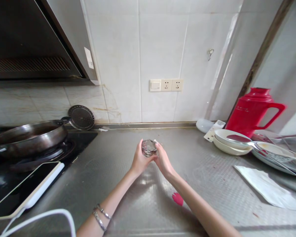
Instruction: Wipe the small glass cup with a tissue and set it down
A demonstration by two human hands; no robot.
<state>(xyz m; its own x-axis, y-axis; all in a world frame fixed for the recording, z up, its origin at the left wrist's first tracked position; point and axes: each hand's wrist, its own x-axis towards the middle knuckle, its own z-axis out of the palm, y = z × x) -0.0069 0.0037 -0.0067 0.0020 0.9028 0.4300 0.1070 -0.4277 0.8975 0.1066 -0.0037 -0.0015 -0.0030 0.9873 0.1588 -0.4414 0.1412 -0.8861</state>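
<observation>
A small clear glass [149, 147] with a wavy, faceted rim is held between both hands over the middle of the steel counter. Its left side is wrapped by my left hand [139, 158], which is closed against it. My right hand [163, 160] grips the other side, with the thumbs near each other at the front. I cannot tell whether the base of the glass touches the counter. Beside my right forearm lies a bright pink-red piece [178, 198], partly hidden by the arm.
A metal pan [49, 134] sits on the black stove at left, with a phone [22, 189] and white cable [61, 212] nearer me. On the right are a red thermos [249, 113], stacked bowls [230, 149] and a white paper napkin [266, 186]. Wall sockets [166, 85] are ahead.
</observation>
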